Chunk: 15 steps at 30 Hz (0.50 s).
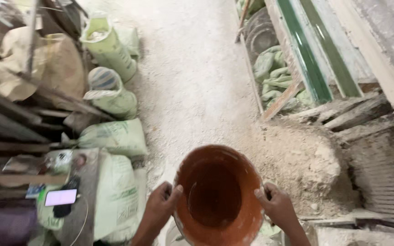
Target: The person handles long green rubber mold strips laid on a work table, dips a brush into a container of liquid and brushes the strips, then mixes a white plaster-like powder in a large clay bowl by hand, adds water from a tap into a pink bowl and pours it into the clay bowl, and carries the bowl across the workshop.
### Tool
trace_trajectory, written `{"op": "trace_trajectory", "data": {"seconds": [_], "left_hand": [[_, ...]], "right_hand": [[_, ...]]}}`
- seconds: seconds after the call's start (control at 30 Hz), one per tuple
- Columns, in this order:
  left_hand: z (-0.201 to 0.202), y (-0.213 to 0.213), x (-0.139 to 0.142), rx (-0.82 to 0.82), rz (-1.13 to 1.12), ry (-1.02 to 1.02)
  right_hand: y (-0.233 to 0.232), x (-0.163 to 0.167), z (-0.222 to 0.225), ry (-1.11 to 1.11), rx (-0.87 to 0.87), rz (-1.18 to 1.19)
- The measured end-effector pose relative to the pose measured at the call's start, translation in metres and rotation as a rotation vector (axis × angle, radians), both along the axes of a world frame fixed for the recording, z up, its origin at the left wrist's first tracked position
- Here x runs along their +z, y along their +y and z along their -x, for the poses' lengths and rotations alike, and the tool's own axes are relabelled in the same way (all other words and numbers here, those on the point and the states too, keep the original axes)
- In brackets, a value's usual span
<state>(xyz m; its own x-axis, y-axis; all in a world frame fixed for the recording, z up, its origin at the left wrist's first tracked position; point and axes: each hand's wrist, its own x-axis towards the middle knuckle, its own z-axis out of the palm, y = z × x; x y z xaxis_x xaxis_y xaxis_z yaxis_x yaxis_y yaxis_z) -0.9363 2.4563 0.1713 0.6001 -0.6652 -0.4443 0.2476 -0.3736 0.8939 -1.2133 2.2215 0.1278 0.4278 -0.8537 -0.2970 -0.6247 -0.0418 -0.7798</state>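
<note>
We hold an orange bucket [218,195] by its rim, our left hand [160,206] clamped on the near-left edge and our right hand [277,206] clamped on the right edge, thumbs hooked over the lip so the open mouth faces up toward us. The two hands sit on opposite sides of the bucket, well apart, which keeps it level and steady; its inside looks empty, with only a pale smear near the bottom rim. Left of the bucket, green-and-white sacks [115,136] lean stacked against dark timber, likely kept off the walkway. A phone [60,197] with a lit screen lies on a sack to the bucket's left, within easy reach. Right of the bucket and just beyond it rises a heap of sand [304,155], touching a rough wooden step. Beyond the bucket, the dusty floor [192,77] runs away between the sacks and green-painted wooden frames [318,54] leaning farther off to the right.
</note>
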Motion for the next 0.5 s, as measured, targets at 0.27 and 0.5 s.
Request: {"op": "trace_trajectory", "data": {"seconds": [0.27, 0.5], "left_hand": [[-0.227, -0.266, -0.009, -0.151, -0.065, -0.267], [-0.407, -0.493, 0.002, -0.080, -0.083, -0.128]], "right_hand": [[-0.238, -0.026, -0.195, -0.093, -0.100, -0.018], [-0.492, -0.009, -0.392, -0.062, 0.034, 0.169]]}}
